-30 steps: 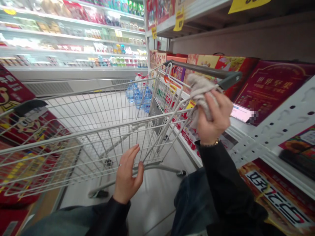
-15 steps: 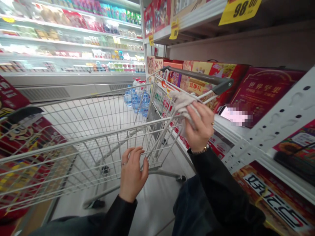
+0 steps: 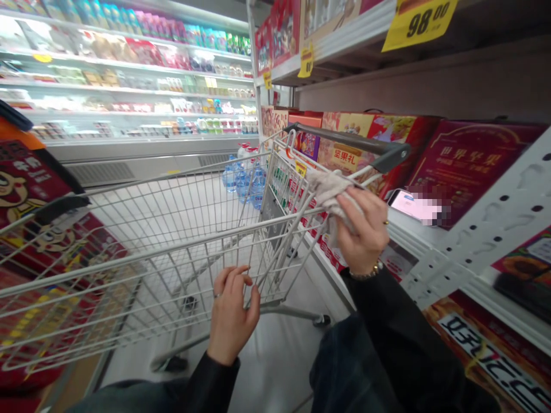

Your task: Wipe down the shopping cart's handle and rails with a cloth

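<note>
A metal shopping cart stands in front of me, its grey handle at the upper right. My right hand is closed on a crumpled light-coloured cloth, pressing it against the wire frame at the cart's corner, below the handle. The cloth hides the bars under it. Lower down, my left hand is beside the cart's near side, its fingers loosely bent and the thumb apart, with nothing held in it. Whether its fingertips touch the wires I cannot tell.
Right of the cart, a white shelf holds boxed gift packs and a lit phone. Water bottles stand on the floor beyond it. A refrigerated display lines the back. Red packaged goods are at the left.
The view has shifted slightly, so the cart and shelves sit a little lower and further right. My right hand with the cloth appears slightly right and lower; my left hand is nearly unchanged.
</note>
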Action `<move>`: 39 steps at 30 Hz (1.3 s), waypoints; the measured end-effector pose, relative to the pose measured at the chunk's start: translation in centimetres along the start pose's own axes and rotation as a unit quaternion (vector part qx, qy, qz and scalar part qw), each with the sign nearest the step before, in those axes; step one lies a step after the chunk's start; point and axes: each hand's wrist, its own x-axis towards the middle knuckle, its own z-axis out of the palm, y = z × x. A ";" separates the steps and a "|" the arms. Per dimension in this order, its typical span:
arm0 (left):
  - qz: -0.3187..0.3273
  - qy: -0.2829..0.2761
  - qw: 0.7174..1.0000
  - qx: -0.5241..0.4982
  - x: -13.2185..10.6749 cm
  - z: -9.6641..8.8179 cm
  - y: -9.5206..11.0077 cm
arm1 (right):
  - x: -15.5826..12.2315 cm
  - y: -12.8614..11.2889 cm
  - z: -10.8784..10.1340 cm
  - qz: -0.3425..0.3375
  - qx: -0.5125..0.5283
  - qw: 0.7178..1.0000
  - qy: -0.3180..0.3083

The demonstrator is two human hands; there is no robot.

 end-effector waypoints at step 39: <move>-0.014 0.061 0.998 0.015 -1.1 -3.0 -3.2 | -2.8 -2.6 1.7 -0.012 0.039 0.999 -0.035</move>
